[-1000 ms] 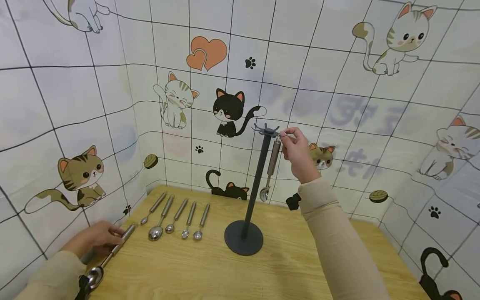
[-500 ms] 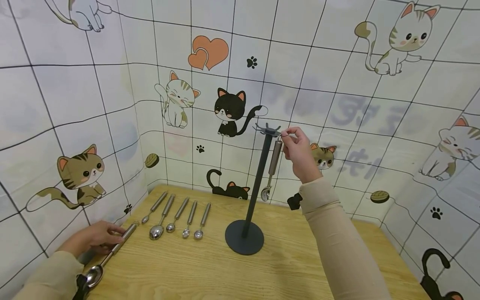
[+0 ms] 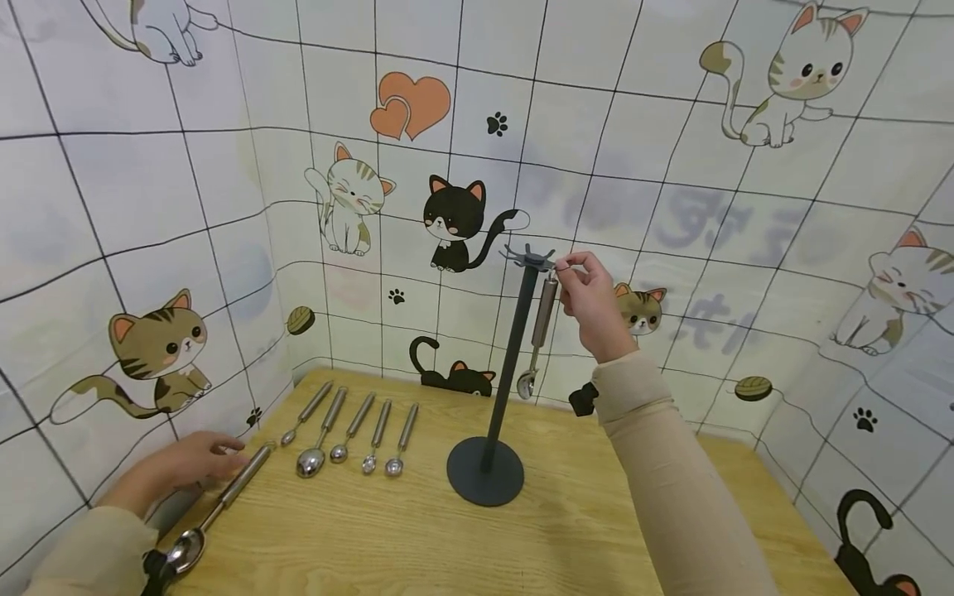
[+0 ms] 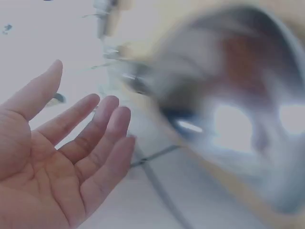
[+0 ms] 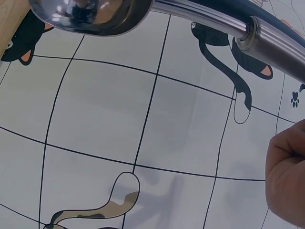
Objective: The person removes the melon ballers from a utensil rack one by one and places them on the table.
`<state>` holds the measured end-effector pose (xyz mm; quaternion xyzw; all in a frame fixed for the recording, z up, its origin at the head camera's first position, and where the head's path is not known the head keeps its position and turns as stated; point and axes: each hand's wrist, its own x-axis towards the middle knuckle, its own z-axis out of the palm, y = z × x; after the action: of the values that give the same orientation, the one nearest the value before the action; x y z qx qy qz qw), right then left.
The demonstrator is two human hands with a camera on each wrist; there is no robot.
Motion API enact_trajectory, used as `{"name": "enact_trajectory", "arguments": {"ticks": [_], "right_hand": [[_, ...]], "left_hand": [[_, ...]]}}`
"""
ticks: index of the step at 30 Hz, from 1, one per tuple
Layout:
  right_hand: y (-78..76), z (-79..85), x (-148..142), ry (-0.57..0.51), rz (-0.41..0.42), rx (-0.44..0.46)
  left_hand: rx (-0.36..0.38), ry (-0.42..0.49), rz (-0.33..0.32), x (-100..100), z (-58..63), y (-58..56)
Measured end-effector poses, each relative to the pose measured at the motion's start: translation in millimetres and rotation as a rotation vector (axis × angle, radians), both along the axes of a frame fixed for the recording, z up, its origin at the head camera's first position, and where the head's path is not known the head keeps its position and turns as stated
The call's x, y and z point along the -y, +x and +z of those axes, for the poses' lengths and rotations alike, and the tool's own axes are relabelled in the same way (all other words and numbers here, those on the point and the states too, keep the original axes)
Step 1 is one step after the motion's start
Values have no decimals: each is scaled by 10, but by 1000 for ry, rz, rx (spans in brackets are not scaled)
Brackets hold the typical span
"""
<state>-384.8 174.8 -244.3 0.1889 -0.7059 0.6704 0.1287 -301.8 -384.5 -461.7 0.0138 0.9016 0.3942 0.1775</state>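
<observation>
At the top of the dark grey hook stand [image 3: 510, 364], my right hand [image 3: 590, 298] pinches the end of a metal scoop [image 3: 545, 319] by its hanging loop. The scoop hangs bowl down beside the pole; its bowl and handle cross the top of the right wrist view. Just how the loop sits on the hook is hidden by my fingertips. At the table's left edge lies a larger metal spoon [image 3: 234, 490], its shiny bowl [image 4: 233, 105] blurred in the left wrist view. My left hand [image 4: 71, 157] is beside it, palm bared and fingers loosely extended, holding nothing.
Several smaller metal spoons and scoops [image 3: 358, 426] lie in a row on the wooden table [image 3: 358, 538], left of the stand's round base [image 3: 485, 488]. Cat-patterned wall covering [image 3: 596, 124] encloses the back and both sides.
My left hand has come off the large spoon's handle and shifted slightly left, its fingers loosening. The right hand and hanging scoop stay practically where they were.
</observation>
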Motion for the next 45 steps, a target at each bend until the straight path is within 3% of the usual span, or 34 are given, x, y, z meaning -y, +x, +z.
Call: {"name": "enact_trajectory", "arguments": {"ticks": [6, 13, 18, 24, 28, 34, 37, 42, 45], "right_hand": [[-10, -15, -32, -12, -10, -6], [-20, -42, -72, -7, -12, 0], [-29, -54, -89, -30, 0, 3], [-45, -75, -70, -28, 8, 12], [-40, -78, -82, -31, -5, 11], [-25, -58, -79, -26, 5, -22], [-29, -52, -62, -23, 8, -29], [-29, -56, -34, -14, 17, -23], [-36, -55, -13, -13, 23, -27]], "left_hand": [[-153, 59, -82, -372, 333, 11], [-304, 145, -234, -1161, 708, -56], [-425, 151, -289, -1764, 835, -163], [-522, 151, -325, -2360, 979, -209], [-657, 134, -303, -2787, 1079, -231], [-870, 206, -151, -3348, 1196, -227], [-948, 211, -80, -3541, 1257, -245], [-1089, 139, 12, -3769, 1356, -309], [-1135, 95, 66, -3865, 1403, -340]]}}
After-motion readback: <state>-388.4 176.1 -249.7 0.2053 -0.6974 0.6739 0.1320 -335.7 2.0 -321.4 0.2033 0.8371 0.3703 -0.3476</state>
